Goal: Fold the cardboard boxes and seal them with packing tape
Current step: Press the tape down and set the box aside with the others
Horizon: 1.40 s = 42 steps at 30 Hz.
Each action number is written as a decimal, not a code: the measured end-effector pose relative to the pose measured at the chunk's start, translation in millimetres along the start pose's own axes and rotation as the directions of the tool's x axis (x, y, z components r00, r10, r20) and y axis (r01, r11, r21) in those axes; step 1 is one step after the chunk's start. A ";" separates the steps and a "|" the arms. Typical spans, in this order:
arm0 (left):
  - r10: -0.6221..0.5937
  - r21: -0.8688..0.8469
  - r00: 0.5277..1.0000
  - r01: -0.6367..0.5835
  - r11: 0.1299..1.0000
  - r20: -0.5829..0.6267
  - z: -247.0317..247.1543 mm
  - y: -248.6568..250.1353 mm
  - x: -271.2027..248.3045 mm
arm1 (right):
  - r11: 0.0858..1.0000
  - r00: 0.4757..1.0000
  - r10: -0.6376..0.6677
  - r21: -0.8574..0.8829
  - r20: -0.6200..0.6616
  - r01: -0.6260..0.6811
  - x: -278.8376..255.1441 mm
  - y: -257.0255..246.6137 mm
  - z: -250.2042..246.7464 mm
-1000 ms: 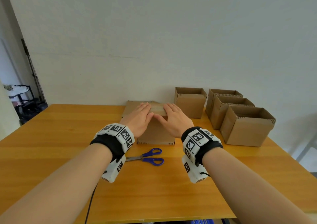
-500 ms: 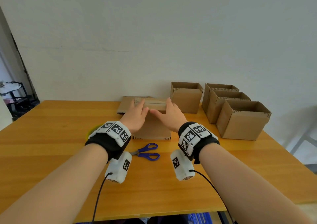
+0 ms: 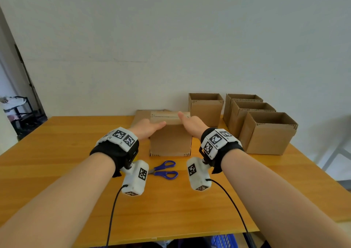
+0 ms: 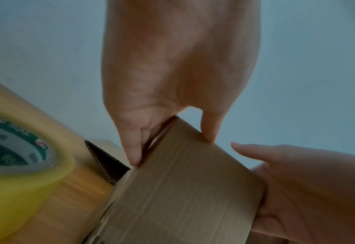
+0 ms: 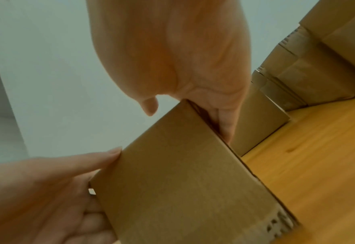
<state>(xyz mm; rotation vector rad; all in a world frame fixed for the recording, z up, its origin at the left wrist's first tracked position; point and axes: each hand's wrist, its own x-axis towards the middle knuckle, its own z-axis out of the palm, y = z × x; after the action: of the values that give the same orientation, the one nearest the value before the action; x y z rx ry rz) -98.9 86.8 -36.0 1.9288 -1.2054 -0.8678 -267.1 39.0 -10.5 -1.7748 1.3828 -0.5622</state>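
Note:
A closed brown cardboard box [image 3: 171, 141] stands mid-table, its top flaps down with a seam line along the top. My left hand [image 3: 148, 128] lies over the box's top left edge. In the left wrist view its fingers [image 4: 134, 145] run down the left side of the box [image 4: 182, 189] and the thumb tip touches the top edge. My right hand [image 3: 190, 123] mirrors it on the right edge. Its fingers [image 5: 224, 125] lie flat down the right side of the box [image 5: 182, 181], thumb just above the top. A yellowish packing tape roll [image 4: 15, 173] lies left of the box.
Blue-handled scissors [image 3: 165, 170] lie on the wooden table [image 3: 57, 162] just in front of the box. Several open-topped cardboard boxes [image 3: 269, 133] stand in a group at the back right. A flat piece of cardboard [image 3: 141, 114] lies behind the box. The wall is close behind.
Both hands have slid apart from the middle of the box top to its left and right edges, fingers now down over the sides. The box has stayed in place.

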 end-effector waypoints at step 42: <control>0.073 -0.425 0.994 -0.029 0.905 0.087 79.8 80.3 24.2 | 0.973 0.984 -0.052 0.213 -0.173 0.089 23.6 100.1 -90.1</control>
<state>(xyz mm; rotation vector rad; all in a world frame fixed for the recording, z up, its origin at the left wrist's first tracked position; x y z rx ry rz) -192.7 21.8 -16.7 1.5104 -1.0160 -1.1085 -386.4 -20.2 -41.5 -1.6322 1.3155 -0.8847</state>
